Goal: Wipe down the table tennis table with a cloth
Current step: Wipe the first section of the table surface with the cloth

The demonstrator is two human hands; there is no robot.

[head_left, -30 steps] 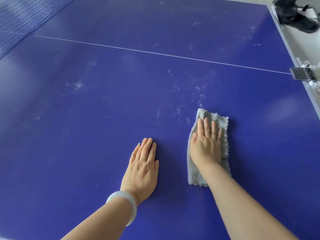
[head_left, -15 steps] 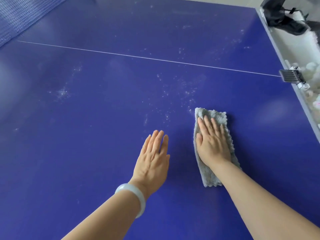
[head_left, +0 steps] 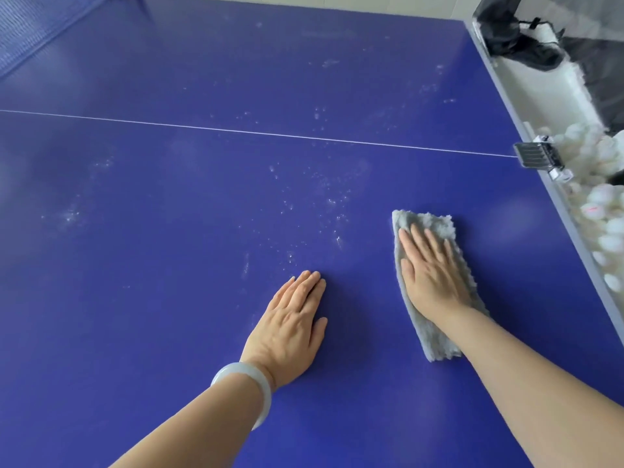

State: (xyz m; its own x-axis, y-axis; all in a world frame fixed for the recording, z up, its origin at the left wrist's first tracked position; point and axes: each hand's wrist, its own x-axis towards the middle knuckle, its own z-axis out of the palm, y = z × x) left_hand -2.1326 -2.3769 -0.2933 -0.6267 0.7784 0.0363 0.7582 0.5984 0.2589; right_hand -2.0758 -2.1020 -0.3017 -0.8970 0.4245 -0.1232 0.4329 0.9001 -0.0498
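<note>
Grey fleecy cloth (head_left: 439,342) flat on blue worktop (head_left: 169,265), right half, near edge. I see right hand (head_left: 432,278) pressing on it, fingers (head_left: 415,244) straight, close together. Left hand (head_left: 290,325) palm-down on bare worktop just beside cloth, fingers straight, holding nothing; pale bangle (head_left: 256,386) on wrist. White specks (head_left: 324,197) scattered ahead, short of white centre line (head_left: 236,130).
</note>
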